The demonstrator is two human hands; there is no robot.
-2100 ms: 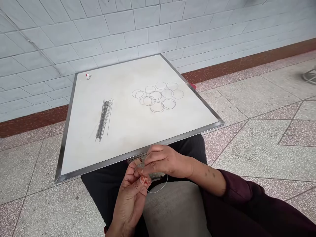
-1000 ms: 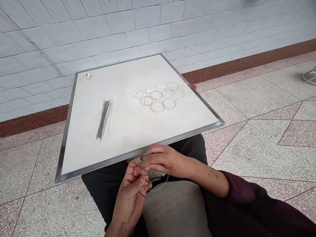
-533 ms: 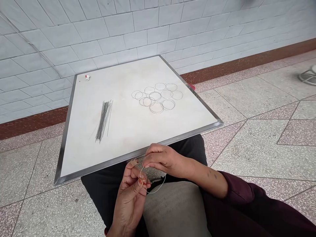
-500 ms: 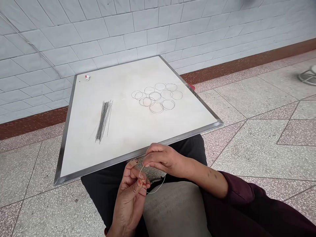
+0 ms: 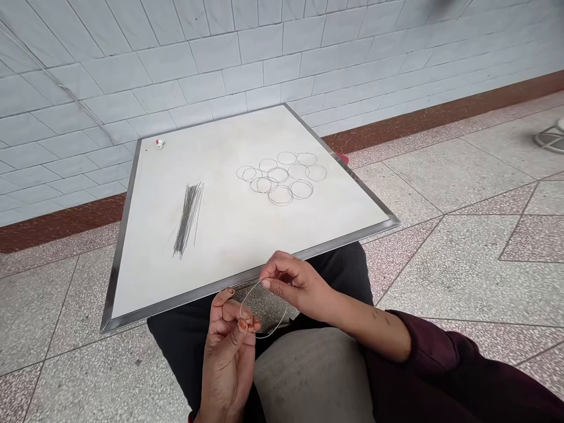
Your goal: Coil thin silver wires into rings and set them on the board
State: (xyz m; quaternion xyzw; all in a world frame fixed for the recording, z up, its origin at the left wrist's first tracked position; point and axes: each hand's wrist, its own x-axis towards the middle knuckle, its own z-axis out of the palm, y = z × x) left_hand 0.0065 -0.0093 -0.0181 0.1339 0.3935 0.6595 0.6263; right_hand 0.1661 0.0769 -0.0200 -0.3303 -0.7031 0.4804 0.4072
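Between my two hands, over my lap and just in front of the table's near edge, is a thin wire loop. My left hand pinches its lower left part between thumb and fingers, palm turned up. At the loop's top, the thumb and fingertips of my right hand are closed on the wire. On the white table lie a bundle of straight dark wires at the left and several thin wire rings, partly overlapping, right of the middle.
A small white and red object sits near the table's far left corner. The metal-edged table stands by a tiled wall. Part of a round metal frame is on the floor at the far right.
My right hand has moved slightly up and its fingers have shifted on the wire. My left hand has moved slightly left. The loop now looks wider, and the view has shifted a little.
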